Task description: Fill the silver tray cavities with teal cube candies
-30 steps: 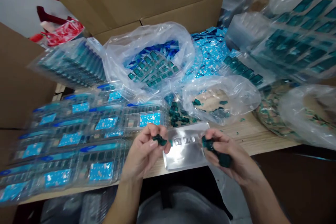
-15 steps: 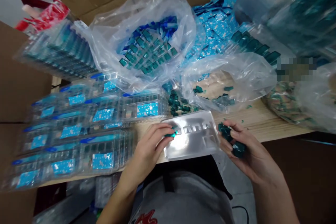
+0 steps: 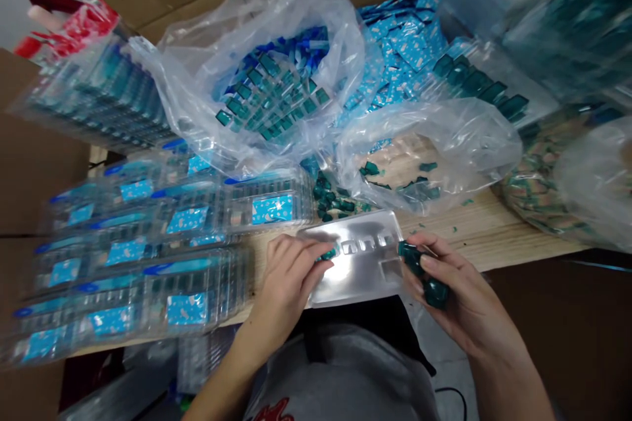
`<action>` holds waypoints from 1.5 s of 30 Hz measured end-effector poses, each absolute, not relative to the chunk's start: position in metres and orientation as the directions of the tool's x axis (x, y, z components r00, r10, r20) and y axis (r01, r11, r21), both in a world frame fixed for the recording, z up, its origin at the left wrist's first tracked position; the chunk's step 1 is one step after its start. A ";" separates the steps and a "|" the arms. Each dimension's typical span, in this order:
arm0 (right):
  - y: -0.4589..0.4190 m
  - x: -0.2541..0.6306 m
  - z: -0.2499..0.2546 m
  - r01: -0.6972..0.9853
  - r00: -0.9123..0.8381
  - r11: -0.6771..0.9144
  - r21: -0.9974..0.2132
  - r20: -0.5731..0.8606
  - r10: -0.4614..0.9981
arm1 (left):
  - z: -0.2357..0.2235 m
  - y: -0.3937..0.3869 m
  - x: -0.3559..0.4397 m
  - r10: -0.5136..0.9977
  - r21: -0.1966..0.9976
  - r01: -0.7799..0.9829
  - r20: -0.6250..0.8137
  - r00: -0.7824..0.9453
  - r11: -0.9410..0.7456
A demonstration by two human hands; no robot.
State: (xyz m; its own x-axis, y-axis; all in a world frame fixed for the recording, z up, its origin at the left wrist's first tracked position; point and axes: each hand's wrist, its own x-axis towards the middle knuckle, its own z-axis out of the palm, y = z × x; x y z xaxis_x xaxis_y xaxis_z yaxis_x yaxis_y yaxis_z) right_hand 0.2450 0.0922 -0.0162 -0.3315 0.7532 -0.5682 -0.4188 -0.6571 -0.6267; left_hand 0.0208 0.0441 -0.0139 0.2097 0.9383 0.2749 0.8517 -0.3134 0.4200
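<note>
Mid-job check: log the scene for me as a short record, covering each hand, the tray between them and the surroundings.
Left hand: pinching a teal piece at the left end of the tray's row of recesses
Right hand: holding dark teal pieces by the tray's right edge
Tray: transparent, at the near edge of the table
Left side: rows of packs
Behind: open plastic bag; pile of blue packets

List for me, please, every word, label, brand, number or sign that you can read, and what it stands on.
None can be read.
Blue packets: white marks, too small to make out.
Red mark on the grey garment: cut off by the frame, unreadable.
Red wrapping: blurred.
</note>
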 end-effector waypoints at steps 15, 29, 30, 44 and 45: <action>0.087 0.239 -0.014 -0.439 -0.351 -0.661 -0.608 -0.562 0.749 | -0.011 0.052 0.013 0.911 0.343 0.861 0.303 0.279 -0.377; 0.076 0.217 -0.013 -0.469 -0.487 -0.604 -0.644 -0.382 0.786 | -0.007 0.045 0.030 0.978 0.767 0.608 0.168 0.120 -0.207; 0.075 0.215 -0.012 -0.463 -0.493 -0.584 -0.666 -0.355 0.795 | -0.004 0.044 0.031 0.987 0.858 0.490 0.117 0.110 -0.157; 0.079 0.211 -0.009 -0.444 -0.670 -0.743 -0.500 -0.365 0.646 | 0.001 0.040 0.030 0.991 0.998 0.013 -0.061 0.117 0.060; 0.078 0.209 -0.010 -0.454 -0.680 -0.772 -0.445 -0.387 0.623 | 0.001 0.040 0.030 0.992 0.998 0.063 -0.037 0.118 0.029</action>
